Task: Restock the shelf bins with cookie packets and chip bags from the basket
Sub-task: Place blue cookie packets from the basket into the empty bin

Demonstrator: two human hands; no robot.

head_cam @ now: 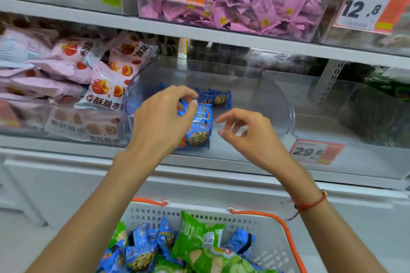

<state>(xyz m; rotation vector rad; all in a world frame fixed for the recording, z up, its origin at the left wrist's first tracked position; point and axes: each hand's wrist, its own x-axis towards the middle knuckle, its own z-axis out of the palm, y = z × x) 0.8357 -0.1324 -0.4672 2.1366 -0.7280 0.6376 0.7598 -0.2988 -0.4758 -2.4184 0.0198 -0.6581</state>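
My left hand [163,117] reaches into the clear shelf bin [281,104], and its thumb and fingers pinch the top of a blue cookie packet [199,127] that stands against the bin's front wall. More blue cookie packets [218,97] lie deeper in the bin. At the bin's front rim hovers my right hand [246,133], fingers loosely curled and holding nothing. Below, the white basket with orange handles [271,226] holds several blue cookie packets [139,255] and green chip bags [197,237].
The bin to the left is piled with pink snack bags [106,86]. Above sits a bin of small pink packets [261,4] with price tags. To the right, another clear bin holds dark green bags [377,113]. A price tag [315,150] hangs on the shelf front.
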